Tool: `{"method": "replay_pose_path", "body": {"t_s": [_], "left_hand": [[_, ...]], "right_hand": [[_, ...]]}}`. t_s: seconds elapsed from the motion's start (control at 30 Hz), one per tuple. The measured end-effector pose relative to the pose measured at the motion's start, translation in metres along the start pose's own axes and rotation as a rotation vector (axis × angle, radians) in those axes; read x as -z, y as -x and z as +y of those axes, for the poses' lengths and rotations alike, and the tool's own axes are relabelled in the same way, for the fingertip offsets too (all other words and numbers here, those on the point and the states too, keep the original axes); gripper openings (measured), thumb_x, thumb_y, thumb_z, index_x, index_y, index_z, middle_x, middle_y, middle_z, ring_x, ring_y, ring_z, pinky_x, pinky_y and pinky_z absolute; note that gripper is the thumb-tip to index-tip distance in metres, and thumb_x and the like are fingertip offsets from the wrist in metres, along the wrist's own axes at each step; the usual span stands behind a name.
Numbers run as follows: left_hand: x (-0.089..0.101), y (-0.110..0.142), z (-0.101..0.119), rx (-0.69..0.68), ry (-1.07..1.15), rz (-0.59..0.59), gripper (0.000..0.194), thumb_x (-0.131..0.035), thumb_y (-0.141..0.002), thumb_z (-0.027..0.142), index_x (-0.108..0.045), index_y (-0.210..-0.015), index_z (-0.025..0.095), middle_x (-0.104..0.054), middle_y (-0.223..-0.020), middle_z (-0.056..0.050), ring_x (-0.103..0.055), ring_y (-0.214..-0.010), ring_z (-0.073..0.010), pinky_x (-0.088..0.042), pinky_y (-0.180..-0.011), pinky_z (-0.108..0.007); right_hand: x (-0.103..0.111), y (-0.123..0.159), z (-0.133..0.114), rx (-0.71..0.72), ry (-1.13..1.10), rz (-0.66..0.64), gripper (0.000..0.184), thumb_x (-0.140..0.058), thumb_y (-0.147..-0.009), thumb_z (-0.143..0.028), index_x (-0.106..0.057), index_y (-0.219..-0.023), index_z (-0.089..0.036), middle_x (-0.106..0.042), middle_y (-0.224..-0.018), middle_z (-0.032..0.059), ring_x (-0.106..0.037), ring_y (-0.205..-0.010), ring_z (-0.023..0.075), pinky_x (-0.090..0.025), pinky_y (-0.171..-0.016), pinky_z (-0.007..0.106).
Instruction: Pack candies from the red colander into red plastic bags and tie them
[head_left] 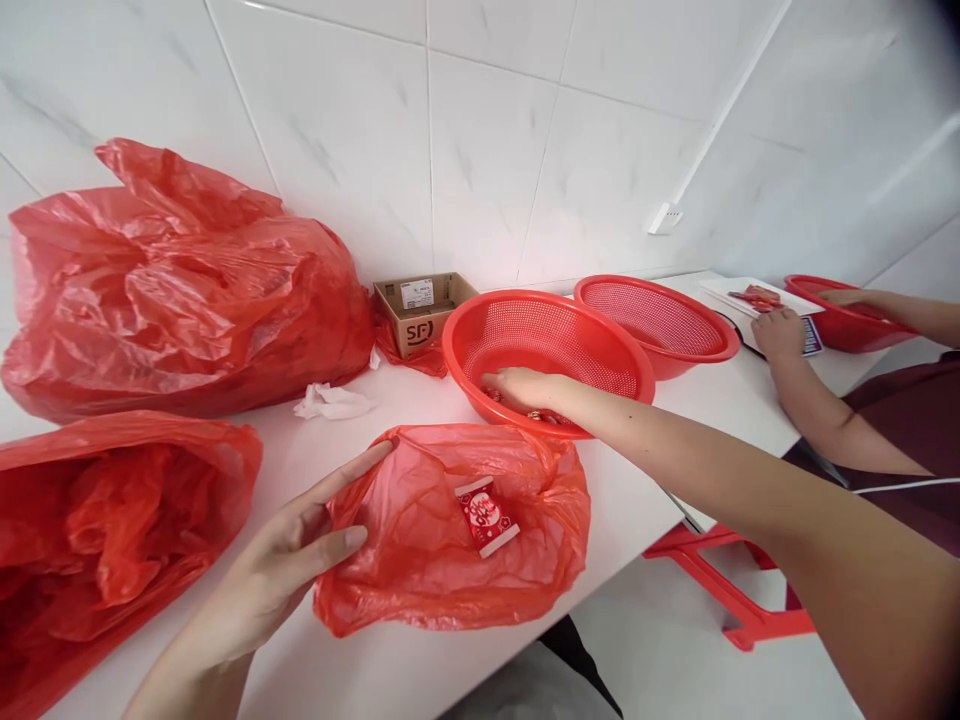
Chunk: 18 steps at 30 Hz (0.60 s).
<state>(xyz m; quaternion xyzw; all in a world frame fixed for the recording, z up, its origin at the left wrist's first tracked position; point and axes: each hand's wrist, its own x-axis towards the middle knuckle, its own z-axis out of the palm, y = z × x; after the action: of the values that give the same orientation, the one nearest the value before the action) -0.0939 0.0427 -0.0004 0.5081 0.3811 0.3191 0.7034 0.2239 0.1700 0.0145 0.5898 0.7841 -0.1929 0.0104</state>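
My left hand (300, 560) grips the near-left rim of a thin red plastic bag (412, 590), thumb inside and fingers behind, holding its mouth wide. Inside the bag lies one small red-and-white printed packet (487, 515). Behind it stands a red perforated plastic basket (643, 385). My right hand (517, 387) reaches down into this basket, at its front left. Small wrapped pieces (551, 416) show beneath the hand and wrist. The fingertips are partly hidden there, so what they hold, if anything, does not show.
A big full red bag (195, 290) and an open red bag (135, 530) occupy the left. An open cardboard box (420, 325) and crumpled tissue (332, 402) lie behind. Another red basket (660, 320) stands to the right, near a co-worker's hands (780, 330). A red stool (757, 610) is below.
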Motion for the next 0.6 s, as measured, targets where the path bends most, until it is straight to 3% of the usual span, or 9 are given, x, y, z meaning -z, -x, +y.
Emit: {"method": "replay_pose_path", "body": {"t_s": [0.1, 0.17, 0.27, 0.33, 0.43, 0.5, 0.6], "left_hand": [[0.003, 0.0, -0.001, -0.044, -0.059, -0.022, 0.07, -0.068, -0.086, 0.034, -0.04, -0.15, 0.034, -0.034, -0.16, -0.002, -0.036, -0.144, -0.0322, -0.04, -0.114, -0.043], [0.005, 0.001, -0.002, -0.056, -0.04, -0.021, 0.071, -0.067, -0.086, 0.034, -0.039, -0.151, 0.034, -0.038, -0.158, -0.002, -0.032, -0.146, -0.032, -0.035, -0.116, -0.044], [0.007, 0.001, -0.003, -0.044, 0.028, -0.037, 0.071, -0.067, -0.087, 0.032, -0.036, -0.151, 0.035, -0.043, -0.156, -0.002, -0.036, -0.144, -0.0319, -0.037, -0.115, -0.043], [0.005, 0.001, -0.002, -0.015, 0.065, -0.041, 0.071, -0.067, -0.087, 0.031, -0.036, -0.151, 0.037, -0.043, -0.156, -0.002, -0.042, -0.141, -0.0319, -0.042, -0.112, -0.042], [0.003, 0.0, -0.001, -0.001, 0.107, 0.003, 0.072, -0.069, -0.086, 0.031, -0.038, -0.151, 0.036, -0.044, -0.155, -0.004, -0.049, -0.136, -0.0334, -0.05, -0.105, -0.041], [0.003, -0.001, -0.002, -0.011, 0.117, 0.005, 0.071, -0.069, -0.085, 0.03, -0.04, -0.15, 0.034, -0.044, -0.155, -0.006, -0.052, -0.132, -0.0347, -0.054, -0.099, -0.038], [0.005, -0.002, -0.004, -0.008, 0.128, -0.008, 0.074, -0.068, -0.086, 0.029, -0.035, -0.152, 0.035, -0.044, -0.155, -0.008, -0.059, -0.124, -0.0354, -0.059, -0.09, -0.037]], "right_hand": [[0.001, -0.001, 0.001, 0.001, -0.08, 0.082, 0.009, -0.062, -0.084, -0.026, -0.066, -0.09, -0.019, -0.072, -0.098, 0.0109, -0.067, -0.09, 0.0251, -0.051, -0.076, 0.032], [0.011, 0.002, -0.002, 0.004, -0.155, 0.17, 0.018, -0.061, -0.084, -0.022, -0.063, -0.102, -0.018, -0.07, -0.105, 0.0121, -0.066, -0.098, 0.0246, -0.052, -0.083, 0.034], [0.028, 0.019, -0.01, 0.059, -0.352, 0.245, 0.029, -0.042, -0.095, -0.023, -0.05, -0.121, -0.018, -0.069, -0.108, 0.0104, -0.066, -0.096, 0.0178, -0.056, -0.083, 0.033], [0.031, 0.037, -0.019, 0.132, -0.708, 0.184, 0.031, -0.032, -0.096, -0.019, -0.047, -0.123, -0.017, -0.07, -0.102, 0.0095, -0.069, -0.09, 0.0159, -0.059, -0.079, 0.034], [0.024, 0.062, -0.033, 0.189, -1.265, -0.014, 0.028, -0.036, -0.093, -0.014, -0.049, -0.118, -0.017, -0.072, -0.096, 0.0096, -0.072, -0.083, 0.0176, -0.059, -0.078, 0.036], [0.016, 0.074, -0.041, 0.19, -1.394, -0.114, 0.022, -0.039, -0.096, -0.019, -0.05, -0.115, -0.018, -0.073, -0.1, 0.0105, -0.073, -0.083, 0.0191, -0.059, -0.075, 0.035], [0.003, 0.083, -0.053, 0.226, -1.386, -0.2, 0.025, -0.052, -0.095, -0.031, -0.051, -0.117, -0.019, -0.07, -0.11, 0.0112, -0.072, -0.089, 0.0203, -0.059, -0.076, 0.035]]}}
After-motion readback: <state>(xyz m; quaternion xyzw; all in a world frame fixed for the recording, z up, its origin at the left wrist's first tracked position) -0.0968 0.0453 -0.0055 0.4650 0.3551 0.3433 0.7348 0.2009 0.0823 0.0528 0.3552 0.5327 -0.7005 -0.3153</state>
